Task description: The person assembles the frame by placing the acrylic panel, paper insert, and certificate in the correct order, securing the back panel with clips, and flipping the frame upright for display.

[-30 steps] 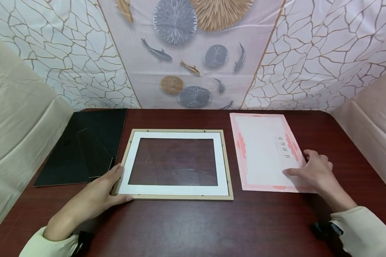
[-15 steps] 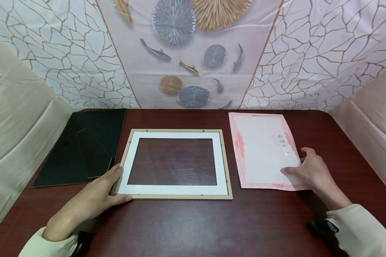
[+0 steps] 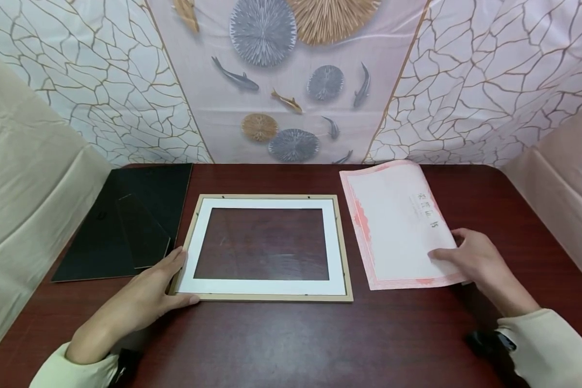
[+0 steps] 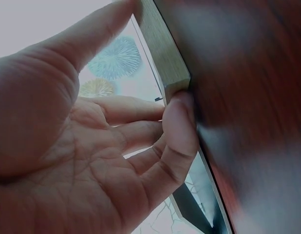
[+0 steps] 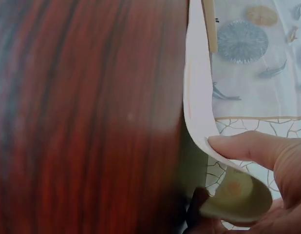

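A picture frame with a light wood border and a white mat lies face down on the table. My left hand holds its near left corner, thumb along the front edge and fingers at the left side. In the left wrist view, fingers bend against the frame's end. To the right, my right hand pinches the right edge of a pink-bordered certificate. Its thumb lies on top and the other fingers are underneath. The paper bows, its right side lifted, and in the right wrist view the certificate curls near the thumb.
A black backing board with a folded stand leg lies at the left of the dark red wooden table. Patterned cloth hangs behind the table's far edge, and pale cloth borders the left side.
My right hand has taken hold of the certificate's right edge and raised it, so the flat sheet now bows and its far edge lifts. My left hand and the picture frame have stayed put.
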Tool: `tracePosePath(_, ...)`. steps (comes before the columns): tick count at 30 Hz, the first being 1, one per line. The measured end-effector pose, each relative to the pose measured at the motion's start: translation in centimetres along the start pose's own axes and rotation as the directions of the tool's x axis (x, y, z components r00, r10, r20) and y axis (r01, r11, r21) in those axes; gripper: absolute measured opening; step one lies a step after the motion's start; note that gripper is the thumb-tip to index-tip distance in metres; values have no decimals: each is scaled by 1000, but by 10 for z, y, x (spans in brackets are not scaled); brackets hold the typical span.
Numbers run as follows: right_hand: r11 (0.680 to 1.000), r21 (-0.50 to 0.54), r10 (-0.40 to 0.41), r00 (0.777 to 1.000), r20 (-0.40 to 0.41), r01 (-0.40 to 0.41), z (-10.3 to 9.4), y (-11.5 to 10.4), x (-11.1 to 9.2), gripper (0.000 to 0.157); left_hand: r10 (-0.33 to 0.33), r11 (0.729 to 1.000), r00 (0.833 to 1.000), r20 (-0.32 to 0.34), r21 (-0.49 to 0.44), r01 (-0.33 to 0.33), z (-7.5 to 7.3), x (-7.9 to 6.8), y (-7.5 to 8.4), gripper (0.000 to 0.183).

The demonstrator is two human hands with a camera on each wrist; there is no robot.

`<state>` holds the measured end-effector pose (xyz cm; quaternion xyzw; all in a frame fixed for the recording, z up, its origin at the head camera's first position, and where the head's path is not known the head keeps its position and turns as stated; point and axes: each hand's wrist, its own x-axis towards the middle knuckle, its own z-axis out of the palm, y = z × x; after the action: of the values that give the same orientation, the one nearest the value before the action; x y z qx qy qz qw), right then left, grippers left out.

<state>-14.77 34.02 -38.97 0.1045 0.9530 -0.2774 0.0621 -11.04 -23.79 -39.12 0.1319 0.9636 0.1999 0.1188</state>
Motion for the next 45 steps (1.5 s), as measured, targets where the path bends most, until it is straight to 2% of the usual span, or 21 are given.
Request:
tracePosePath(4, 999, 31, -12, 1000, 26, 11, -1, 1, -4, 74, 13, 1000, 1000, -6, 2, -13, 0, 0, 0, 99)
tracePosePath(8, 996, 79, -43, 999, -11, 43, 0, 2, -9, 69, 24, 1000, 999, -23, 9, -24, 1, 0, -1, 95)
tracePosePath(15, 968, 234, -79, 995, -62, 91, -2, 1, -20, 73, -6, 1000, 1000, -19, 25, 7, 0, 1, 0, 100)
tracePosePath(18, 961, 261, -80, 994, -71, 96, -4, 2, -22, 74, -31, 999, 999, -18, 37, 31, 0, 1, 3, 102)
tracePosePath(27, 893, 400, -142, 972, -187, 207, -8, 5, -30, 56, -55, 996, 997, -46, 71, 58, 2, 3, 8, 94)
tracePosePath(30, 891, 373, -171, 953, -249, 258, -12, 0, -37, 55, -53, 996, 997, -56, 63, 56, 2, 3, 9, 94)
tracePosePath(32, 900, 315, -208, 932, -298, 302, -15, -6, -42, 53, -49, 997, 997, -63, 59, 53, 2, 3, 9, 93)
tracePosePath(37, 897, 170, -312, 856, -413, 409, -19, -25, -52, 46, -38, 998, 997, -68, 55, 42, 2, 4, 9, 92)
tracePosePath(40, 880, 144, -346, 819, -458, 452, -19, -37, -57, 44, -36, 998, 997, -66, 47, 39, 3, 4, 9, 92)
tracePosePath(45, 861, 149, -351, 781, -516, 486, -22, -51, -61, 40, -34, 999, 997, -68, 36, 36, 3, 4, 9, 92)
